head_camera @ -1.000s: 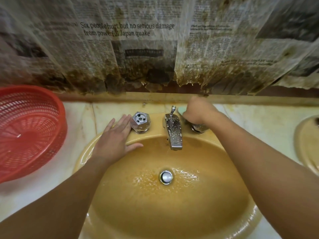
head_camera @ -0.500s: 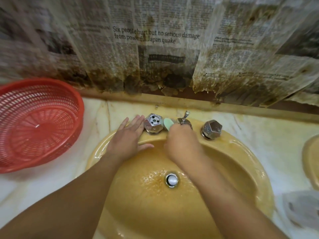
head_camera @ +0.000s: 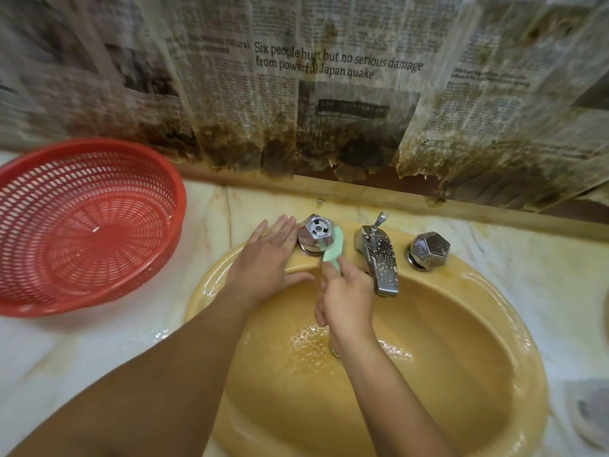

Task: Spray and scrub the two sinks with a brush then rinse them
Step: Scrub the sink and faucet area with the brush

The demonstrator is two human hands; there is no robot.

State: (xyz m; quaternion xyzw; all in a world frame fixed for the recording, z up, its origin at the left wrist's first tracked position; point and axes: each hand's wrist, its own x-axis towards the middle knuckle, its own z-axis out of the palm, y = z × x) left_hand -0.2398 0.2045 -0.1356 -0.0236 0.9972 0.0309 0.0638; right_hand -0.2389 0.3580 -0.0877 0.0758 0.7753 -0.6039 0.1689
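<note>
- My right forearm covers most of the drain (head_camera: 333, 351); only a sliver of its metal rim peeks out beside my wrist.
- My right hand (head_camera: 346, 300) is curled around the handle of the pale green brush (head_camera: 333, 250), so the handle is hidden; only the head shows, resting against the right side of the left tap handle (head_camera: 315, 235). I cannot see its bristles.
- My left hand (head_camera: 268, 258) lies flat with fingers straight and together on the back-left rim of the yellow sink (head_camera: 514, 328), fingertips just beside that tap handle, thumb spread toward the basin.
- Shallow water ripples at the bottom of the basin around the drain.
- The spout (head_camera: 379, 262) is speckled with droplets or suds; the right tap handle (head_camera: 430, 249) stands apart from both hands.
- The red plastic basket (head_camera: 49, 291) sits on the marble surface (head_camera: 82, 351) to the left, cut off at the edge; nothing shows inside it.
- A grey blurred thing at the lower right edge is too smeared to name.
- Stained newspaper (head_camera: 329, 77) covers the wall, its lower edge torn and brown.
</note>
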